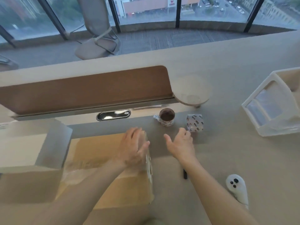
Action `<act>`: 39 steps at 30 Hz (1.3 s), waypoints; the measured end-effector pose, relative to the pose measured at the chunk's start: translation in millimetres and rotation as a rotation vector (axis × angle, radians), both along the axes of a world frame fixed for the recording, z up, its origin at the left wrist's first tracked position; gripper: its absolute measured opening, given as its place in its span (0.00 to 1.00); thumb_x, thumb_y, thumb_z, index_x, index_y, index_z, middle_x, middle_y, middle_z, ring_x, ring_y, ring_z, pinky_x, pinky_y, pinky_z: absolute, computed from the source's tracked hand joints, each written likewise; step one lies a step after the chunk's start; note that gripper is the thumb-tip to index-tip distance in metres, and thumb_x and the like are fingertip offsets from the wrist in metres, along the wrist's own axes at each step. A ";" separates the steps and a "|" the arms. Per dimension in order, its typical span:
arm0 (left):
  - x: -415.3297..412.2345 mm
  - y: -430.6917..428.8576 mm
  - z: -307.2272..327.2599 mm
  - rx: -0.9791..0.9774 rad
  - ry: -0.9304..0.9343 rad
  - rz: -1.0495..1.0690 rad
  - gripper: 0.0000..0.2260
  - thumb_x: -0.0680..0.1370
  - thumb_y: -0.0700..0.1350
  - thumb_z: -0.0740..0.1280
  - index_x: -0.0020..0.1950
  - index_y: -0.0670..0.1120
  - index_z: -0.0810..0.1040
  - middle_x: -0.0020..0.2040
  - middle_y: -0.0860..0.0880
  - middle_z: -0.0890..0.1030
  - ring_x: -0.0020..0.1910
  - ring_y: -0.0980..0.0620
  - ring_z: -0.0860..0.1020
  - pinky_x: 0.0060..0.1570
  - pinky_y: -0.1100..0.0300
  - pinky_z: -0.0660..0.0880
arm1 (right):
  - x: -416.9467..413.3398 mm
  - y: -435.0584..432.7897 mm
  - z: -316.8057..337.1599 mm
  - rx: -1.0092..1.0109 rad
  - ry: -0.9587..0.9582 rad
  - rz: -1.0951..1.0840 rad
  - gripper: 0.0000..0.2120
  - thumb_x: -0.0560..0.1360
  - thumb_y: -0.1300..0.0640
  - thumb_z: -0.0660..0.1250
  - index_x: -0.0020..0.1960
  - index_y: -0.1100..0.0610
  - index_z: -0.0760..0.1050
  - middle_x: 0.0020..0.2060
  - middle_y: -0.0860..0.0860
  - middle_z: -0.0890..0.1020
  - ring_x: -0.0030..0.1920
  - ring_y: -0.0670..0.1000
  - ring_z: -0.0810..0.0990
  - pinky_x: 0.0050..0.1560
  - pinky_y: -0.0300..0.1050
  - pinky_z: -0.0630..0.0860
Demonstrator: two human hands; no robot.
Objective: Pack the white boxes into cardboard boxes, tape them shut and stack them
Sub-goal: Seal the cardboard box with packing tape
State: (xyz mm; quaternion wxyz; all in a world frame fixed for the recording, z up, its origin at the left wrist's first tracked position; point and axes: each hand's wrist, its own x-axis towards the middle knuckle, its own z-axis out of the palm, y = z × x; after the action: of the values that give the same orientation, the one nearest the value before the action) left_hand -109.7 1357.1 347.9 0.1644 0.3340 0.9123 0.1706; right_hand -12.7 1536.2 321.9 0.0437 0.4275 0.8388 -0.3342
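A closed cardboard box [97, 153] lies on the desk in front of me, with clear tape across its top and down its right side. My left hand [133, 146] rests flat on the box's far right corner, fingers straight. My right hand [181, 143] hovers over the desk just right of the box, fingers loosely curled, holding nothing. A roll of clear printed tape [194, 122] stands just beyond its fingertips. At the left a white box [29, 143] sits on another cardboard box [29, 184].
A mug [167, 117] stands beyond the hands. A white rack [276, 104] fills the right side. A black pen [185, 174] and a white controller [237, 189] lie near my right forearm. A brown divider panel [84, 90] and a round stand [191, 91] are behind.
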 end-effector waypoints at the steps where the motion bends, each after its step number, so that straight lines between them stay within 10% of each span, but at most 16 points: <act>1: 2.7 -23.2 0.5 -0.013 0.012 0.038 0.41 0.74 0.69 0.48 0.78 0.42 0.62 0.77 0.43 0.62 0.77 0.46 0.58 0.76 0.55 0.51 | 1.4 -19.3 7.6 -0.049 0.028 0.041 0.34 0.77 0.36 0.60 0.71 0.60 0.60 0.68 0.59 0.67 0.67 0.61 0.68 0.63 0.56 0.69; 14: -4.8 -203.5 8.3 -0.131 -0.093 0.625 0.43 0.77 0.64 0.63 0.81 0.43 0.48 0.80 0.40 0.54 0.79 0.41 0.56 0.75 0.47 0.56 | 2.1 -175.8 18.4 -0.078 -0.071 -0.057 0.35 0.77 0.33 0.56 0.69 0.60 0.60 0.65 0.61 0.74 0.63 0.63 0.75 0.58 0.56 0.72; 20: -30.5 -229.1 -6.4 0.101 -0.436 0.651 0.43 0.69 0.70 0.70 0.77 0.47 0.65 0.74 0.44 0.68 0.71 0.42 0.71 0.68 0.49 0.69 | -20.7 -165.3 19.3 0.006 -0.189 -0.058 0.42 0.78 0.30 0.46 0.71 0.64 0.69 0.68 0.61 0.73 0.66 0.62 0.73 0.62 0.53 0.71; 24: -35.9 -230.7 -23.6 0.170 -0.411 0.718 0.42 0.67 0.79 0.57 0.65 0.47 0.78 0.63 0.43 0.80 0.63 0.40 0.77 0.60 0.50 0.73 | -22.3 -165.3 10.3 0.132 -0.218 -0.066 0.42 0.78 0.30 0.43 0.67 0.63 0.73 0.62 0.60 0.77 0.62 0.62 0.76 0.58 0.54 0.73; 29: -32.9 -222.9 -16.5 0.221 -0.345 0.816 0.27 0.86 0.56 0.47 0.64 0.39 0.78 0.62 0.37 0.79 0.62 0.37 0.76 0.59 0.50 0.71 | -21.9 -163.4 -5.3 0.208 -0.163 -0.161 0.33 0.82 0.38 0.43 0.62 0.62 0.73 0.57 0.63 0.79 0.58 0.64 0.77 0.56 0.56 0.73; 39: -35.6 -207.2 -9.4 0.050 -0.199 0.881 0.26 0.87 0.50 0.44 0.67 0.39 0.77 0.64 0.33 0.78 0.64 0.35 0.74 0.61 0.48 0.69 | -29.7 -148.4 -11.4 0.141 -0.061 -0.152 0.29 0.84 0.45 0.43 0.60 0.63 0.74 0.56 0.63 0.79 0.58 0.66 0.77 0.56 0.56 0.72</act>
State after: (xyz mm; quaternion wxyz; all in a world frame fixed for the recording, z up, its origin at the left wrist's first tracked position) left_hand -145.3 1149.9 338.5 0.1548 -0.1003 0.9428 0.2777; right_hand -42.4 1387.8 310.5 0.0136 0.5019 0.8238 -0.2634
